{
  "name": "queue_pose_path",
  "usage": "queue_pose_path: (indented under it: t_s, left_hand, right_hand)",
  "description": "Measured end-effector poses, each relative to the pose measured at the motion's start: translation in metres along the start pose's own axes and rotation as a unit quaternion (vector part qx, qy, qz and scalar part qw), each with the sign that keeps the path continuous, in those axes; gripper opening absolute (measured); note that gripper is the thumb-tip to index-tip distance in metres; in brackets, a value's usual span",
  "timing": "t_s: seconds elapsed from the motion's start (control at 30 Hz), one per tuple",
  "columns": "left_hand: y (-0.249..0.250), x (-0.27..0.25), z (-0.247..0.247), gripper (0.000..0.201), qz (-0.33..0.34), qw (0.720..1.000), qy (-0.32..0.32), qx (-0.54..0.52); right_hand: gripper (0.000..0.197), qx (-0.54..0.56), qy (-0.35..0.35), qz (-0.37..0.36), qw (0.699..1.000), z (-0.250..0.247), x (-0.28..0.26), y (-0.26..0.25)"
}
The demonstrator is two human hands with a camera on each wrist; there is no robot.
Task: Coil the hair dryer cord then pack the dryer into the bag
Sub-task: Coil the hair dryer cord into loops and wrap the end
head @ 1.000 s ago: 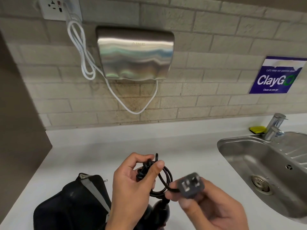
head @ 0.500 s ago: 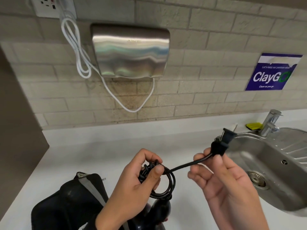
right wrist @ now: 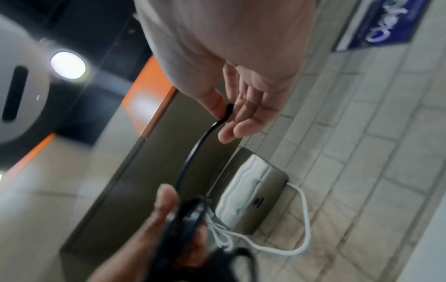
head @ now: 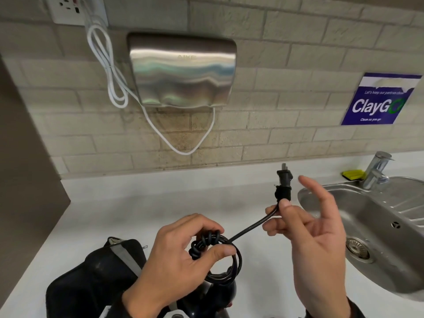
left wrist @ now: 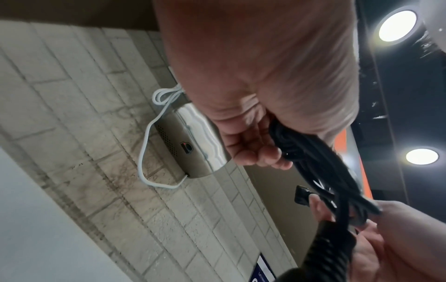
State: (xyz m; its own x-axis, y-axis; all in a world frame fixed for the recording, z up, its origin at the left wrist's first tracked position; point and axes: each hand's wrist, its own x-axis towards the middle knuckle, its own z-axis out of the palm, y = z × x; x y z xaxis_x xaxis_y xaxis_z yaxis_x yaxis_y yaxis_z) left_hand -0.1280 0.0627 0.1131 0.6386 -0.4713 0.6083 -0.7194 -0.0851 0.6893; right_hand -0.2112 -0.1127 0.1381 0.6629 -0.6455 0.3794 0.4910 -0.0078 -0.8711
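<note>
The black cord (head: 250,230) is wound into a small coil (head: 220,260) that my left hand (head: 183,255) grips between thumb and fingers. A free length runs up to the right, where my right hand (head: 298,216) pinches it just below the black plug (head: 284,182), which points up; the index finger sticks out straight. The dark hair dryer (head: 220,294) hangs below the coil, mostly hidden by my left hand. The black bag (head: 98,278) lies on the counter at bottom left. In the left wrist view the coil (left wrist: 313,158) hangs from my curled fingers (left wrist: 251,150).
A steel sink (head: 367,226) with a tap (head: 376,171) is set into the white counter (head: 137,203) on the right. A steel hand dryer (head: 183,70) with a white cable (head: 110,72) hangs on the brick wall. A dark panel (head: 23,157) stands on the left.
My right hand has drawn the plug end out of the coil, up and to the right, so the free length is pulled straight. The coil in my left hand has tightened.
</note>
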Motion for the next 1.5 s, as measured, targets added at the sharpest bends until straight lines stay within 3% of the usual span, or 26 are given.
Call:
queue_pose_path:
  t_s: [0.17, 0.27, 0.47, 0.63, 0.8, 1.07, 1.2, 1.37, 1.5]
  left_hand:
    - [0.001, -0.001, 0.000, 0.028, 0.011, 0.999, 0.013, -0.029]
    - [0.002, -0.002, -0.001, 0.031, 0.006, 0.998, 0.025, -0.059]
    - [0.001, -0.003, 0.001, 0.035, 0.002, 0.997, 0.031, -0.077]
    - [-0.003, -0.004, 0.001, 0.036, -0.002, 0.996, 0.038, -0.086]
    - [-0.004, -0.003, 0.004, 0.037, -0.004, 0.995, 0.044, -0.086]
    - [-0.012, -0.003, 0.006, 0.036, -0.008, 0.995, 0.042, -0.091]
    - [-0.013, -0.003, 0.006, 0.036, -0.011, 0.992, 0.050, -0.111]
    - [-0.013, -0.004, 0.006, 0.030, -0.014, 0.987, 0.048, -0.150]
    - [-0.012, -0.004, 0.006, 0.029, -0.017, 0.984, 0.045, -0.174]
  right_hand:
    - [0.019, -0.064, -0.061, -0.035, 0.996, -0.006, 0.001, 0.016]
    - [0.031, -0.117, -0.101, -0.047, 0.987, -0.008, 0.001, 0.028]
    - [0.018, -0.195, -0.054, -0.075, 0.976, -0.002, -0.005, 0.052]
    - [0.016, -0.091, -0.084, 0.031, 0.992, 0.004, -0.008, 0.055]
    - [0.018, 0.019, -0.153, 0.117, 0.981, 0.008, -0.017, 0.054]
    - [0.011, 0.028, -0.113, 0.144, 0.983, 0.014, -0.019, 0.054]
    - [0.048, 0.127, -0.137, 0.246, 0.951, 0.015, -0.015, 0.041]
    - [0.021, 0.193, -0.155, 0.355, 0.901, 0.022, -0.016, 0.027]
    - [0.011, 0.183, -0.171, 0.381, 0.890, 0.028, -0.019, 0.025]
